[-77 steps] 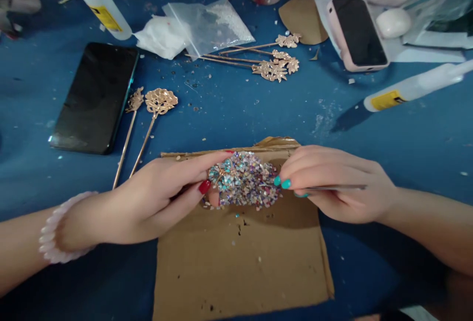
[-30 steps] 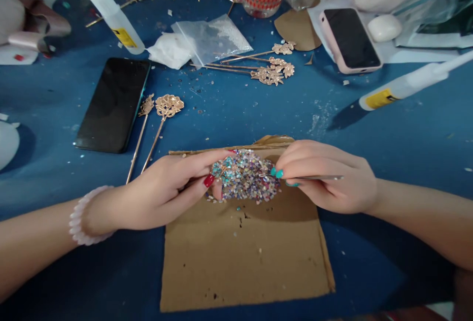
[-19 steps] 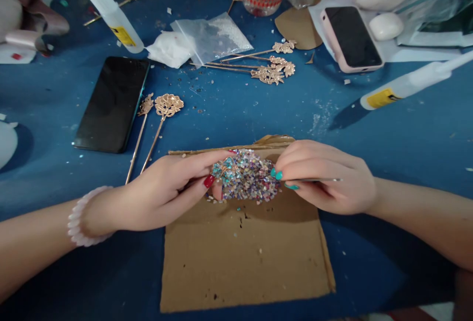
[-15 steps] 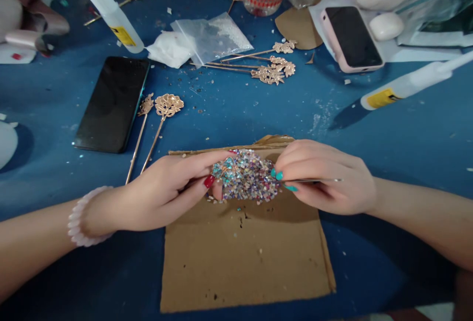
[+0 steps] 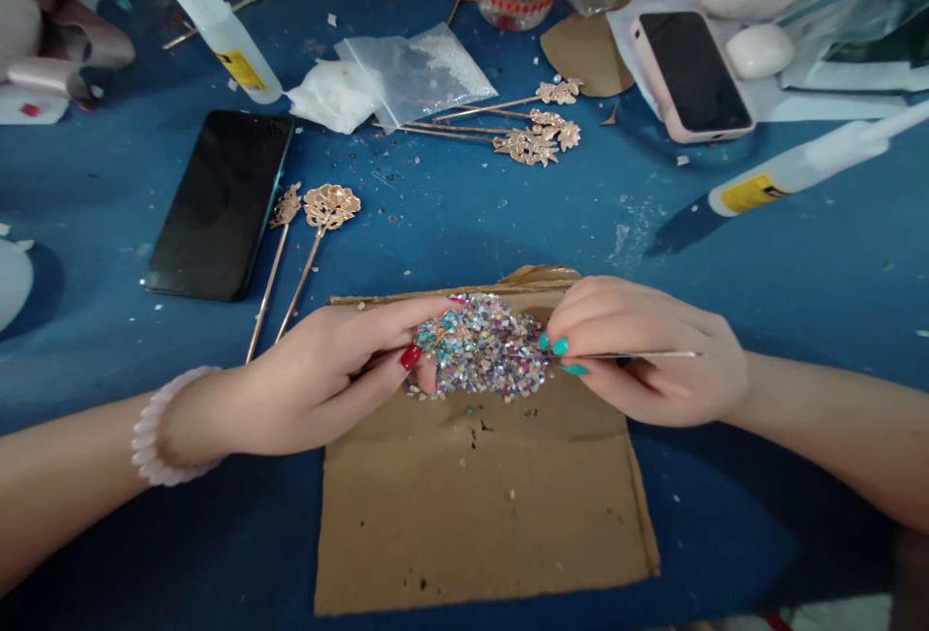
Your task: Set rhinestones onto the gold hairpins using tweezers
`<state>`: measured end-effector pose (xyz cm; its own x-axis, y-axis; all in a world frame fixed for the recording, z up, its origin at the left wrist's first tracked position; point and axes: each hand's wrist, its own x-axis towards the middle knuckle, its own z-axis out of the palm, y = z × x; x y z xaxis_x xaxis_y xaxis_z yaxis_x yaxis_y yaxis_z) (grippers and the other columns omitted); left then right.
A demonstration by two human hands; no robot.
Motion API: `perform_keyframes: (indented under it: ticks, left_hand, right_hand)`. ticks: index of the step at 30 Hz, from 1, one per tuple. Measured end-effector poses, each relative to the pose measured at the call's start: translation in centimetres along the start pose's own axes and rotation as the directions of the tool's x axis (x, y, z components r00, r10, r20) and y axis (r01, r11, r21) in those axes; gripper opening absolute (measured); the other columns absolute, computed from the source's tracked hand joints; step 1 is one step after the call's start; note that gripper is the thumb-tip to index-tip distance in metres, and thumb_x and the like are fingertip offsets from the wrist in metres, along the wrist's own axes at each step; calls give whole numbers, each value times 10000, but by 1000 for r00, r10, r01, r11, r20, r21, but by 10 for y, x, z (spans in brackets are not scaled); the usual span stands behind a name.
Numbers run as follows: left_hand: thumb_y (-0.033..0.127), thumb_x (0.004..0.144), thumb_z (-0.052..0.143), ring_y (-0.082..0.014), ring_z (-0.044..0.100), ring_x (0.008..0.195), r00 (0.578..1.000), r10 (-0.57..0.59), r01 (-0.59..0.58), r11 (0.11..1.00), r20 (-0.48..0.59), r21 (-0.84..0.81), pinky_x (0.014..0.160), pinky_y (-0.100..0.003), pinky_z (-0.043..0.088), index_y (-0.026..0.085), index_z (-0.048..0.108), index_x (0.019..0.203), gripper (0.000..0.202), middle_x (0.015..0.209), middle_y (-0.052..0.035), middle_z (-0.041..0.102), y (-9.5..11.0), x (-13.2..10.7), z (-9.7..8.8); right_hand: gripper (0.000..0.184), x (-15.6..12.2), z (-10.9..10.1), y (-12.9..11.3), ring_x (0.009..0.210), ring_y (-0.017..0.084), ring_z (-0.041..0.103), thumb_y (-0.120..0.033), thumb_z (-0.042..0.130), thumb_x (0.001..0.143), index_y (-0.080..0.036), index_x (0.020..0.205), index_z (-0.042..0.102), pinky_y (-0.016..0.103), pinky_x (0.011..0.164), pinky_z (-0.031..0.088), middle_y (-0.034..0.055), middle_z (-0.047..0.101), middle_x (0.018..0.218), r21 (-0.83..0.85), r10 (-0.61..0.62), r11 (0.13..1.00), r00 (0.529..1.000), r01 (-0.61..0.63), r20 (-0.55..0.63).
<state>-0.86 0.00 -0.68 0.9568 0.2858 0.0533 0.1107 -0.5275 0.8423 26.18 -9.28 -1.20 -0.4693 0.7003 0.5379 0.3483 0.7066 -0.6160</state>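
Over a brown cardboard sheet (image 5: 483,505), holding a gold-coloured ornament (image 5: 444,326), apparently well studded in turquoise but impossible to judge as finished, in the fingers of the left hand (image 5: 305,379) at the left end of a glittering heap of multicoloured chips (image 5: 500,350); pinching a slim metal tool (image 5: 643,355) in the right hand (image 5: 653,331), pointed at the heap. Near two gold-coloured openwork pins (image 5: 331,203), seemingly not yet decorated.

One head-worn cam, facing forward and down
Looks from above and behind left hand (image 5: 305,379) and right hand (image 5: 645,350), close enough to frame both whole, plus blue table (image 5: 464,225) beyond
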Motion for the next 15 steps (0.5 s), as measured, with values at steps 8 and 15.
perform_keyframes:
  ticks: [8,15]
  left_hand:
    - [72,901,416,-127,672,872,1000,-3,3,1000,4,10,777,-212,530,195,294,1474,598,928,-30,705,0,1,-1]
    - [81,904,411,-144,674,890,1000,-24,23,1000,16,14,742,-216,537,197,284,1480,601,947,-44,701,0,1,-1]
  right_hand:
    - [146,-1,3,4,759,147,596,-45,478,858,-129,973,511,345,679,536,66,607,808,-1,-85,996,996,85,7]
    - [171,-1,2,2,753,147,587,-46,459,855,-142,989,506,333,670,535,59,596,801,-21,-75,997,997,76,9]
